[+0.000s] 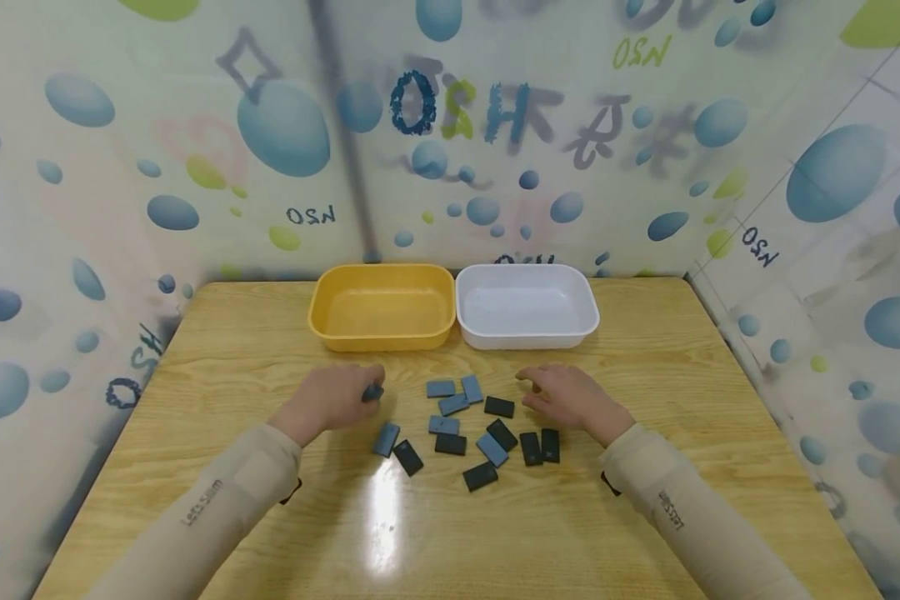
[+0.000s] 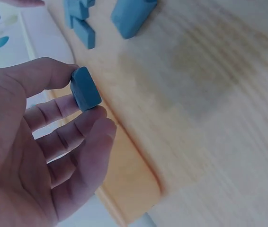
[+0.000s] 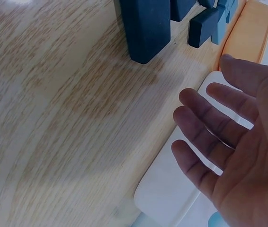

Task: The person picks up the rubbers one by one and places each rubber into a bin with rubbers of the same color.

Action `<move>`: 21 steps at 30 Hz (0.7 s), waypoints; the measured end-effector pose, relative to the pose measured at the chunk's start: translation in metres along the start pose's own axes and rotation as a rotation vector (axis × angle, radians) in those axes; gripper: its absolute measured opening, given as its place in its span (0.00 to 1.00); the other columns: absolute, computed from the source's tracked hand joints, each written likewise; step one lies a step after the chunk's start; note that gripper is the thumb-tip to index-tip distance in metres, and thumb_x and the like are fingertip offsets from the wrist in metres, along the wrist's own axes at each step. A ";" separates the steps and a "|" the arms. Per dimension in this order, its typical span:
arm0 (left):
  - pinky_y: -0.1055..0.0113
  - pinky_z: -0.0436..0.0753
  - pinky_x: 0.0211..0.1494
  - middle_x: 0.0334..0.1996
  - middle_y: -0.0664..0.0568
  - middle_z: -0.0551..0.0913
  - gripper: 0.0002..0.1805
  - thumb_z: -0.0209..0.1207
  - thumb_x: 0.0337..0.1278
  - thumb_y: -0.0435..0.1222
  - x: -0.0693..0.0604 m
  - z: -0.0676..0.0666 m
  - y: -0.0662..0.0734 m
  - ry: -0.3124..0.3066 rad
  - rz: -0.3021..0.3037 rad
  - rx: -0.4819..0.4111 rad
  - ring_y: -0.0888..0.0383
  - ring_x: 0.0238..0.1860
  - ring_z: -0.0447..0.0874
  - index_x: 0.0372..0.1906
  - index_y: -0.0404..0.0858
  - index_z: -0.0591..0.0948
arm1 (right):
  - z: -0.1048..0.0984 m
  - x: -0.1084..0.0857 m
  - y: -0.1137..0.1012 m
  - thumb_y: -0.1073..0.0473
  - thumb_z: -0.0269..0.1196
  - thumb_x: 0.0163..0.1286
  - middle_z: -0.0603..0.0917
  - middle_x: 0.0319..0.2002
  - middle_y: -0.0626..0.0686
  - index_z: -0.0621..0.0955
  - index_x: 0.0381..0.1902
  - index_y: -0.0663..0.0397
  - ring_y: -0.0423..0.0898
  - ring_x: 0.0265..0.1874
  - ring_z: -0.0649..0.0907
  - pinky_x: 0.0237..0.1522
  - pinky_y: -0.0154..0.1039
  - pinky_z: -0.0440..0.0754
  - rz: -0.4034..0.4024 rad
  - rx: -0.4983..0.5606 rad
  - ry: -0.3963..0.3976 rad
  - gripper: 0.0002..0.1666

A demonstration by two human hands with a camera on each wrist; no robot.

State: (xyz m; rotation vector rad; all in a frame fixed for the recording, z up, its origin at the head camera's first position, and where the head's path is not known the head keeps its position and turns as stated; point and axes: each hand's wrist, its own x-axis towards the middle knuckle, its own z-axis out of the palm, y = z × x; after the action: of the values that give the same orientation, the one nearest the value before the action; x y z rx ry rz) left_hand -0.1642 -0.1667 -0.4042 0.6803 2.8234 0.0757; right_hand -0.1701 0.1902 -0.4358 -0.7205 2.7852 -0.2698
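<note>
Left hand (image 1: 336, 397): thumb and fingers pinch one small blue rectangular block (image 2: 85, 90) at the fingertips. Right hand (image 1: 573, 400): fingers parted, loosely bent, holding nothing. Between the hands, spreading toward the wearer: six loose blue blocks (image 1: 444, 424) and seven black rectangular blocks (image 1: 481, 477), on a pale wood-grain table (image 1: 607, 525). Beyond the left hand: yellow rounded-rectangular plastic tray (image 1: 382, 310). Beyond the right hand: white tray (image 1: 527, 310) of similar shape, just beside the yellow one.

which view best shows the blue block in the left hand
Left wrist view: the blue block looks large and mostly uncovered. The head view shows it small, partly hidden; the right wrist view doesn't show it.
</note>
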 end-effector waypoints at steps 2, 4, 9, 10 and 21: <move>0.64 0.70 0.24 0.23 0.56 0.78 0.11 0.62 0.58 0.45 0.001 -0.005 0.000 0.007 -0.006 0.000 0.59 0.22 0.72 0.42 0.46 0.78 | 0.000 0.000 0.000 0.51 0.60 0.71 0.85 0.47 0.55 0.76 0.61 0.51 0.50 0.44 0.84 0.48 0.50 0.81 0.000 0.003 -0.001 0.24; 0.64 0.69 0.23 0.21 0.56 0.77 0.12 0.61 0.58 0.46 0.002 -0.009 -0.001 0.013 -0.012 -0.004 0.59 0.21 0.71 0.43 0.46 0.78 | 0.000 -0.001 0.000 0.51 0.60 0.71 0.85 0.47 0.55 0.76 0.62 0.51 0.50 0.44 0.84 0.48 0.50 0.81 0.003 0.006 -0.001 0.24; 0.66 0.65 0.21 0.18 0.58 0.74 0.13 0.59 0.60 0.47 0.004 -0.021 -0.003 0.027 -0.021 -0.022 0.59 0.18 0.68 0.46 0.46 0.78 | 0.001 -0.002 0.000 0.50 0.60 0.71 0.85 0.47 0.54 0.75 0.62 0.50 0.50 0.44 0.84 0.48 0.50 0.81 0.005 0.007 0.000 0.24; 0.66 0.64 0.21 0.18 0.57 0.74 0.13 0.59 0.61 0.47 0.005 -0.024 -0.004 0.031 -0.019 -0.029 0.59 0.18 0.68 0.46 0.46 0.78 | 0.001 -0.002 0.000 0.50 0.60 0.71 0.85 0.47 0.54 0.75 0.62 0.50 0.50 0.44 0.84 0.48 0.50 0.81 0.003 0.006 0.002 0.24; 0.66 0.69 0.23 0.21 0.53 0.79 0.14 0.60 0.62 0.45 0.021 -0.058 -0.023 0.066 -0.064 -0.142 0.58 0.20 0.72 0.48 0.43 0.78 | 0.002 -0.002 0.000 0.51 0.60 0.71 0.85 0.46 0.55 0.76 0.62 0.52 0.50 0.42 0.84 0.46 0.49 0.82 -0.014 0.009 0.004 0.24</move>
State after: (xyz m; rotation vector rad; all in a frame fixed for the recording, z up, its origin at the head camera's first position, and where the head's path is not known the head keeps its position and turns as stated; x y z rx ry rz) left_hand -0.2066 -0.1768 -0.3546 0.5657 2.8650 0.2899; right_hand -0.1683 0.1910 -0.4374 -0.7390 2.7822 -0.2866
